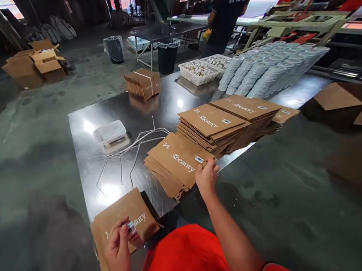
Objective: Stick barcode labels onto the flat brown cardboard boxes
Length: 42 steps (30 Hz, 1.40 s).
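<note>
My left hand (118, 247) is closed on a flat brown cardboard box blank (125, 219) printed "beauty", held at the near left corner of the shiny metal table (83, 132). My right hand (206, 176) pinches the near edge of the top blank on a fanned stack of the same brown blanks (177, 161). Two taller stacks of blanks (227, 120) lie just beyond it.
White plastic straps (130, 149) and a small white tray (109, 132) lie on the table's left part. A bundle of blanks (143, 83), white baskets (198, 71) and rows of stacked white lids (268, 72) sit farther back. A person in black (229, 14) stands beyond. Open cartons (342, 105) at right.
</note>
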Each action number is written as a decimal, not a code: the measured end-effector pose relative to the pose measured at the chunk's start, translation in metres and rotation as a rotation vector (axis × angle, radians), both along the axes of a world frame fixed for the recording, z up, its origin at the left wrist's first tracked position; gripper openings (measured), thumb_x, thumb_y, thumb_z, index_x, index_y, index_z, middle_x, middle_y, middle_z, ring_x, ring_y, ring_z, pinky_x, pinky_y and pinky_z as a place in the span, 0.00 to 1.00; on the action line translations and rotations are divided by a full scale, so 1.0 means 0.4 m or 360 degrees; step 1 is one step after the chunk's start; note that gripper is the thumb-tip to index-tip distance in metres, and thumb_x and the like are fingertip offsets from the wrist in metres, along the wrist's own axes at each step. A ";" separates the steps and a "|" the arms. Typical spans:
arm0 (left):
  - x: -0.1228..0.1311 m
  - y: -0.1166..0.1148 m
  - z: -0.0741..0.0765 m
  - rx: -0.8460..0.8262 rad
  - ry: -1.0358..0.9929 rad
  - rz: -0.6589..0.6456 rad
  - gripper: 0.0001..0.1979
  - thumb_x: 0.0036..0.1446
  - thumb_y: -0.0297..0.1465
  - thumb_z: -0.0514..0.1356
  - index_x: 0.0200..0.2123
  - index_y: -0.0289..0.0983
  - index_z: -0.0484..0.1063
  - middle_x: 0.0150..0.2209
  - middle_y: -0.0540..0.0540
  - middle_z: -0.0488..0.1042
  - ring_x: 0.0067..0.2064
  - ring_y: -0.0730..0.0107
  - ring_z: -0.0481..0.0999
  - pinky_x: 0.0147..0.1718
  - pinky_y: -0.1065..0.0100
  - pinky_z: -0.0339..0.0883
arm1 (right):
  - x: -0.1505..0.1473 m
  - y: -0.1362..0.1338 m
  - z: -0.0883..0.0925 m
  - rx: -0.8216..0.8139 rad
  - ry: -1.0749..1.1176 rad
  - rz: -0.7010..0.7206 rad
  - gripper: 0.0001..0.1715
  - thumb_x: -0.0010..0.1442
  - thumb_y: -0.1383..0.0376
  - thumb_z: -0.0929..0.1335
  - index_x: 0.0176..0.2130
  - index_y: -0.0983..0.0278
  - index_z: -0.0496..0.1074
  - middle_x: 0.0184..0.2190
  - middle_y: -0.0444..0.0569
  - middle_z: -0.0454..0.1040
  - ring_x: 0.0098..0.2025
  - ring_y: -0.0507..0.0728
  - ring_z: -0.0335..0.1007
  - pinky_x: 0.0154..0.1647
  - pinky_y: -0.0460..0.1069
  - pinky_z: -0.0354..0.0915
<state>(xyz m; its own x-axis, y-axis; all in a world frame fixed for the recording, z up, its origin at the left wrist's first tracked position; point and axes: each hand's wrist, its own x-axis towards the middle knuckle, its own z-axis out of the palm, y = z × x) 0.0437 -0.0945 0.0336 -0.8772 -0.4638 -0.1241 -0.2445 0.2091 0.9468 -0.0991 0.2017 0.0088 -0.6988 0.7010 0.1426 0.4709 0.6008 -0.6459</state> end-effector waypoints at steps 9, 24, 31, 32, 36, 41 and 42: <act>-0.002 0.035 0.060 0.0092 0.0099 0.0040 0.16 0.57 0.42 0.57 0.33 0.36 0.78 0.37 0.44 0.76 0.38 0.66 0.74 0.37 0.70 0.66 | 0.137 -0.227 0.128 -0.0812 0.0081 0.1599 0.20 0.56 0.58 0.66 0.47 0.63 0.67 0.38 0.51 0.68 0.39 0.56 0.66 0.38 0.50 0.65; 0.022 0.031 0.038 0.0703 -0.0056 -0.0072 0.14 0.49 0.40 0.65 0.31 0.36 0.70 0.29 0.48 0.73 0.32 0.70 0.73 0.34 0.69 0.70 | 0.226 -0.411 0.101 -0.2062 -0.0502 0.1658 0.16 0.50 0.60 0.70 0.38 0.63 0.67 0.30 0.44 0.67 0.29 0.49 0.66 0.31 0.46 0.69; 0.022 0.035 0.026 0.0476 -0.0058 -0.0116 0.15 0.54 0.43 0.60 0.28 0.36 0.69 0.27 0.49 0.69 0.31 0.71 0.70 0.31 0.71 0.67 | 0.237 -0.423 0.066 -0.1868 -0.0445 0.1651 0.11 0.52 0.60 0.68 0.33 0.64 0.66 0.26 0.43 0.67 0.27 0.49 0.65 0.28 0.45 0.67; 0.024 0.035 0.018 0.0470 -0.0078 -0.0122 0.16 0.54 0.44 0.59 0.28 0.36 0.68 0.27 0.49 0.69 0.31 0.70 0.70 0.32 0.71 0.67 | 0.238 -0.424 0.059 -0.1805 -0.0438 0.1654 0.10 0.53 0.60 0.67 0.33 0.64 0.67 0.26 0.43 0.67 0.27 0.49 0.64 0.27 0.44 0.66; 0.031 0.032 -0.021 0.0442 -0.0190 -0.0130 0.19 0.54 0.47 0.57 0.25 0.36 0.67 0.25 0.48 0.68 0.30 0.68 0.68 0.31 0.69 0.65 | 0.243 -0.426 0.038 -0.1524 -0.0410 0.1690 0.07 0.53 0.62 0.66 0.31 0.64 0.68 0.24 0.43 0.67 0.25 0.48 0.63 0.24 0.43 0.62; 0.040 0.027 -0.061 0.0347 -0.0309 -0.0085 0.23 0.52 0.50 0.57 0.19 0.37 0.63 0.19 0.51 0.61 0.24 0.71 0.62 0.24 0.70 0.59 | 0.213 -0.429 -0.004 -0.1468 -0.0373 0.1674 0.10 0.52 0.60 0.67 0.27 0.66 0.68 0.23 0.43 0.67 0.24 0.49 0.61 0.25 0.45 0.58; 0.042 0.024 -0.070 0.0304 -0.0321 -0.0065 0.24 0.51 0.51 0.57 0.17 0.37 0.62 0.18 0.51 0.60 0.23 0.72 0.61 0.23 0.71 0.57 | 0.197 -0.428 -0.022 -0.1442 -0.0353 0.1630 0.11 0.53 0.59 0.66 0.27 0.66 0.68 0.24 0.44 0.67 0.25 0.50 0.61 0.27 0.45 0.59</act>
<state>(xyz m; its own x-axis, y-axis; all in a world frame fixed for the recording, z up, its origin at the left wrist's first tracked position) 0.0603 -0.0849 0.0056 -0.8433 -0.3803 -0.3798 -0.4270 0.0449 0.9031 -0.0202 0.0303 0.0001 -0.9008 -0.3456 -0.2627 0.2222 0.1528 -0.9630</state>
